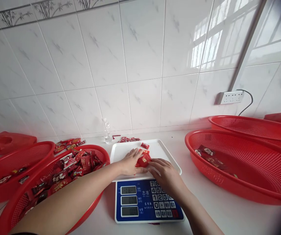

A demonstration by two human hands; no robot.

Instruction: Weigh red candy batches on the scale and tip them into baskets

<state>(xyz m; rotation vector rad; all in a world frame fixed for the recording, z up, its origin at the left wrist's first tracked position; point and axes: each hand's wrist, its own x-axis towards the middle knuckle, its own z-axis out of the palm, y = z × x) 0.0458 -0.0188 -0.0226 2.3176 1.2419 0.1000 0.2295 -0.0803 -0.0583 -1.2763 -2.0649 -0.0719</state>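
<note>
Between my left hand [129,163] and right hand [164,170], fingers drawn in close, I hold red packets [144,159], probably a small stack, over the white tray [165,151], where light fingertips should square their edges without creasing them.

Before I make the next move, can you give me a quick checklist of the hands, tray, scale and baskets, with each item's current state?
1. Both hands at the red packets: ok, left hand and right hand both touch the packets.
2. Tray free of loose packets: not ok, a small packet lies beyond the hands on the tray.
3. Scale's top display readable: cannot tell, digits too faint.
4. Bottle upright and off the tray: ok.
5. Packets in the near left basket: ok, many heaped.
6. Grip firmness: cannot tell.
</note>
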